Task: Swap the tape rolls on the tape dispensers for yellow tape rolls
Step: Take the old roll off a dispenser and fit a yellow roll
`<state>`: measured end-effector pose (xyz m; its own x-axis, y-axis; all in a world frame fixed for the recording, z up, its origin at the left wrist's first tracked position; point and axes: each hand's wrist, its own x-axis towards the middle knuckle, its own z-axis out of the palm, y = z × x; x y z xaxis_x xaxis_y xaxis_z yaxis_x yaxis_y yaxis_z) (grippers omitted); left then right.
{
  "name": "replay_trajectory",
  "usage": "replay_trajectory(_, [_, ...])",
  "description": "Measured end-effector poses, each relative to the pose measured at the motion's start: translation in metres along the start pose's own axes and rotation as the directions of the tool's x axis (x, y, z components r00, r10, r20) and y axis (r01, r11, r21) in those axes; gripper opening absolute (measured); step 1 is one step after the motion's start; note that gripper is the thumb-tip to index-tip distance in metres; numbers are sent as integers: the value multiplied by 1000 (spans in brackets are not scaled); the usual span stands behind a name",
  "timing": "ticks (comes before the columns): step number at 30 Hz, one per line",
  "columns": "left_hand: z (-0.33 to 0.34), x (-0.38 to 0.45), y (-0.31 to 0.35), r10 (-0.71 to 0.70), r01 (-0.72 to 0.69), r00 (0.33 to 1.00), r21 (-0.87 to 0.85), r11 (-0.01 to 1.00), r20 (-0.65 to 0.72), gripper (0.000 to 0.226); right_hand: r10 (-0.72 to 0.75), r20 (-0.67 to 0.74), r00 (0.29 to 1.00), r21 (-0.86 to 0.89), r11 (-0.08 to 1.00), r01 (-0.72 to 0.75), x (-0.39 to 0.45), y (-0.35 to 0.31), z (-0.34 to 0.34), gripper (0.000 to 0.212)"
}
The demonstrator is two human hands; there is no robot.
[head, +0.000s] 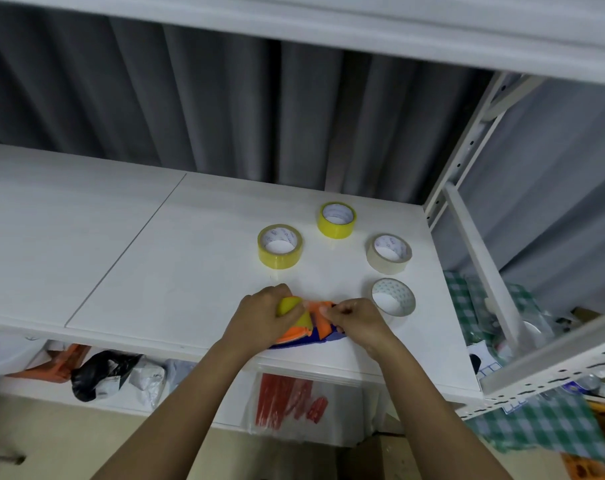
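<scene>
Left hand gripping yellow roll sitting in dispenser, right hand pinching dispenser's orange part, four rolls lying beyond hands

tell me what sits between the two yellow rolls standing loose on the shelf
Nothing: in the head view only bare white shelf shows between the nearer yellow roll and the farther yellow roll.

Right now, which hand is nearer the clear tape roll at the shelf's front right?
Right. The right hand sits just left of the clear tape roll, almost touching it, pinching the orange-and-blue dispenser. The left hand is farther left, beyond the dispenser, gripping a yellow roll.
</scene>
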<state>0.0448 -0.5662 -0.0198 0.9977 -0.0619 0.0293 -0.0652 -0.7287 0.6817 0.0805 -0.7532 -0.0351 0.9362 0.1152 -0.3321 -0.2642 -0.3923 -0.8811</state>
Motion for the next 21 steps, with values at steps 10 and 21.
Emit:
replay_trajectory(10, [-5, -4, 2, 42, -42, 999, 61, 997, -6, 16, -111, -193, 975, 144, 980, 140, -19, 8, 13, 27])
replay_trajectory(21, [-4, -7, 8, 2, 2, 998, -74, 997, 58, 19, -9, -265, 964, 252, 965, 79, -18, 20, 0, 23])
